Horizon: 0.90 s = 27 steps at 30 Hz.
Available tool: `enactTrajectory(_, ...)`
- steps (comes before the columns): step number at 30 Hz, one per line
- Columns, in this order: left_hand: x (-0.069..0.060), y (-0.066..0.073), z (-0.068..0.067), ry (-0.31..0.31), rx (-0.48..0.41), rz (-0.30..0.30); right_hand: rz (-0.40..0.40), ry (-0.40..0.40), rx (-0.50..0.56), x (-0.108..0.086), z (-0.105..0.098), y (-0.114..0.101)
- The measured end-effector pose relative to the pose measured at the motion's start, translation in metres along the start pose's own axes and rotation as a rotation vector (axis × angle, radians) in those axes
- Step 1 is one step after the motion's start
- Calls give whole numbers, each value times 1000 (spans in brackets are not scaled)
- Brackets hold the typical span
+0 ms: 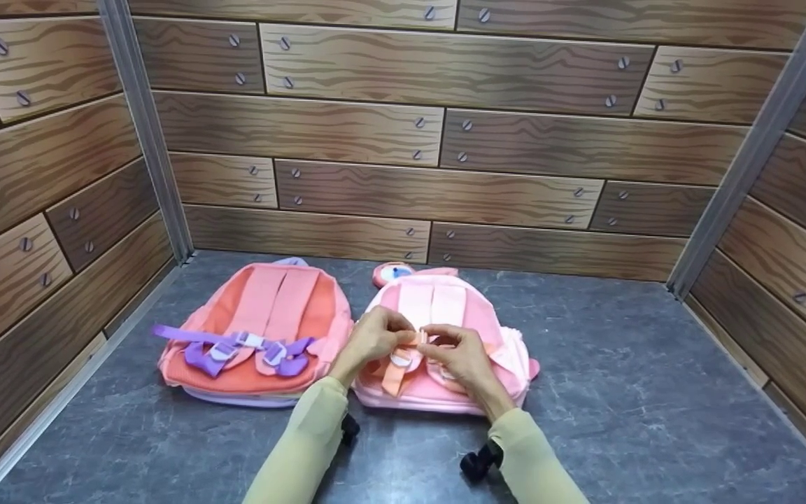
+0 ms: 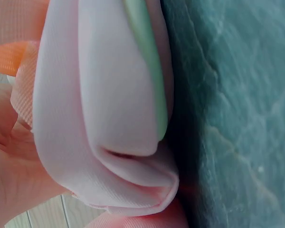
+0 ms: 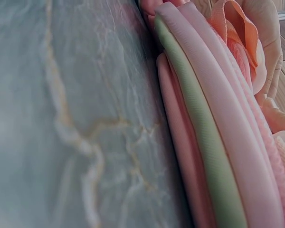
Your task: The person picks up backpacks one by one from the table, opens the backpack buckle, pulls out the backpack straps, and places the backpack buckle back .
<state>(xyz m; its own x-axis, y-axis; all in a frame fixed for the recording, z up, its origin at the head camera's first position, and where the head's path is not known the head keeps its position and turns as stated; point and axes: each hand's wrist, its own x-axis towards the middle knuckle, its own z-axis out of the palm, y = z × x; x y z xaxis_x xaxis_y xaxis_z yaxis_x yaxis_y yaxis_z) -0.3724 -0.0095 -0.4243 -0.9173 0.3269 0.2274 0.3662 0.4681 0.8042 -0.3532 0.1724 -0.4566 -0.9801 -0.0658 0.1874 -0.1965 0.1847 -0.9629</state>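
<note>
A light pink backpack (image 1: 459, 308) lies with its shoulder straps facing up, and orange webbing (image 1: 394, 380) hangs across it. Over its middle, my left hand (image 1: 373, 341) and right hand (image 1: 464, 355) meet, thumb and fingertips of each pinching one side of a small pale strap buckle (image 1: 422, 337). The fingers hide most of the buckle, so whether its halves are joined cannot be seen. From the left wrist, the pink side of the bag covers part of the left hand (image 2: 14, 166). Orange webbing (image 3: 247, 33) shows beside the right hand (image 3: 270, 52) in the right wrist view.
Left of the pink bag lies a coral backpack (image 1: 270, 308) with purple webbing (image 1: 215, 358) and a pale buckle (image 1: 252, 341) across its straps. Both bags rest on a dark marbled tabletop (image 1: 627, 392). Wood-patterned walls (image 1: 375, 133) stand behind and at both sides.
</note>
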Motion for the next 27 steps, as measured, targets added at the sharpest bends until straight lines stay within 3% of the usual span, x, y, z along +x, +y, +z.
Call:
enactTrajectory(5,0,0,0,-6,24,-9,5,-1,7,0,-1,1)
enactTrajectory(18,-1,6,6,-3,-31,-42,10,0,6,-1,-3,0)
enactTrajectory(27,-2,2,-2,-20,-32,-7,11,-2,-1,-1,-1,0)
